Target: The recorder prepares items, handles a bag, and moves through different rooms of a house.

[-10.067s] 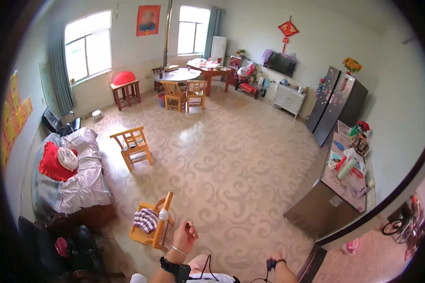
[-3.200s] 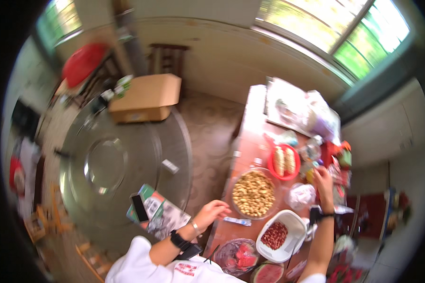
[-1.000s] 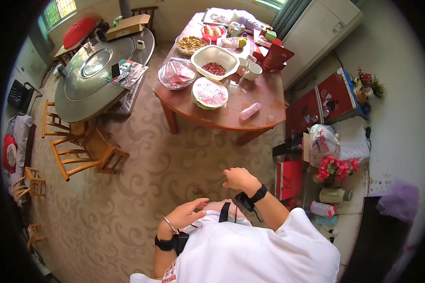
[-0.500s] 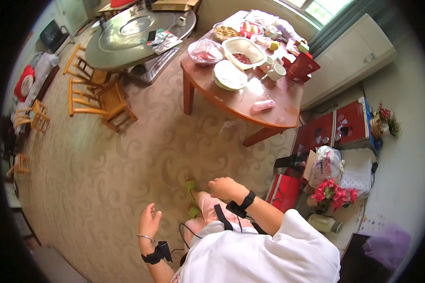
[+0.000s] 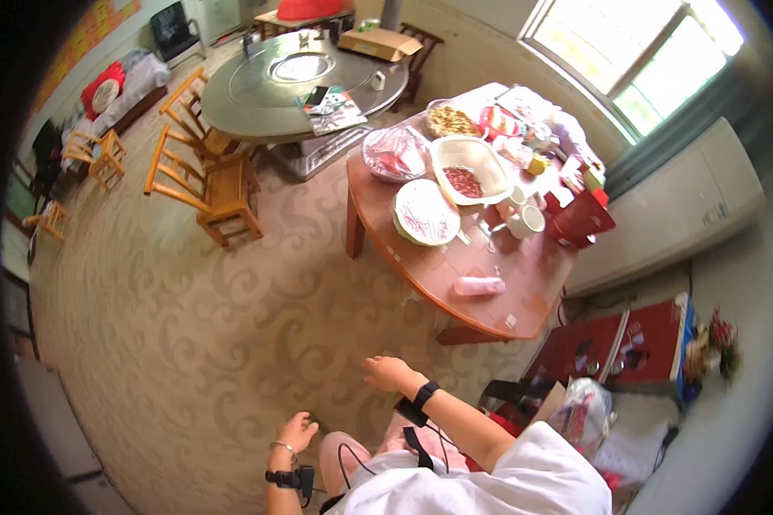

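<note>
Over the scroll-patterned floor [image 5: 232,343], the person's 2 hands are apart from the wooden table [image 5: 524,313]. The right hand [image 5: 391,376], nearer to it, has loosely bent fingers and grasps nothing visible; the left hand [image 5: 297,432] is slack beside the knee [image 5: 339,455], likewise released. On the table's near end lies a pink cylindrical item [image 5: 479,286], well apart from both hands; beyond it are a film-covered watermelon half [image 5: 427,213] and a white basin [image 5: 492,159] of reddish peanuts [image 5: 462,182].

Compared with 0.5 s ago, the table sits lower in view, more window [image 5: 636,51] shows, and the left hand is closer to the knee. Green slippers, plain then, are nearly hidden. Pink flowers [image 5: 611,479] are mostly obscured now; the right palm's underside is out of sight.
</note>
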{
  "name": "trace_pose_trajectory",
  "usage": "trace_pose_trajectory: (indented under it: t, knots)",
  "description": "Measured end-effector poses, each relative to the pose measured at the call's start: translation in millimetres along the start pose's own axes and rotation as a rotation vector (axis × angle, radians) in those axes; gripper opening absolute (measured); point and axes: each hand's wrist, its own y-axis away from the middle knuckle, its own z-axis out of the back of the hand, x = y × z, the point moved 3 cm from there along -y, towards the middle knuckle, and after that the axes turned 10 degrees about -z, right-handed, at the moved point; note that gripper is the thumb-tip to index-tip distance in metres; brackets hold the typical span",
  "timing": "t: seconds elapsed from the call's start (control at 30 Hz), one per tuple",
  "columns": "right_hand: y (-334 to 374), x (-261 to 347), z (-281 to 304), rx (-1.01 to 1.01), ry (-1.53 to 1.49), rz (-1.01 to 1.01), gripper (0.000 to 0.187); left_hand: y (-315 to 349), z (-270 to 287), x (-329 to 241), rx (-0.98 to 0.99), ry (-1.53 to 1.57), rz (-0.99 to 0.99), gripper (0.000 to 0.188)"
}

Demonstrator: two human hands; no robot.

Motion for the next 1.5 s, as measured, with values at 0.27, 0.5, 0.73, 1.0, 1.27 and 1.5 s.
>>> trace_pose_trajectory:
  t: [0.27, 0.5, 0.73, 1.0, 1.27, 1.5]
  knots:
    - [-70, -183, -79, 0.366, -0.081, -0.319, 0.027, -93, -206, 35, 0.179, 0.462, 0.231, 0.056]
    - [-109, -349, -226, 0.429, 0.103, -0.588, 0.024, -78, -322, 31, 0.438, 0.156, 0.638, 0.083]
    - [-199, -415, -275, 0.555, 0.182, -0.611, 0.028, -68, -341, 21, 0.340, -0.009, 0.755, 0.084]
    - [-268, -519, -302, 0.283, -0.210, -0.885, 0.057, -114, -286, 4, 0.266, -0.285, 0.672, 0.089]
    - [-284, -611, -298, 0.208, -0.121, -0.923, 0.081, -144, -283, 24, -0.026, -0.282, 0.527, 0.119]
    - [-285, -544, -283, -0.063, 0.015, -1.321, 0.059, -131, -272, 29, 0.045, -0.227, 0.640, 0.117]
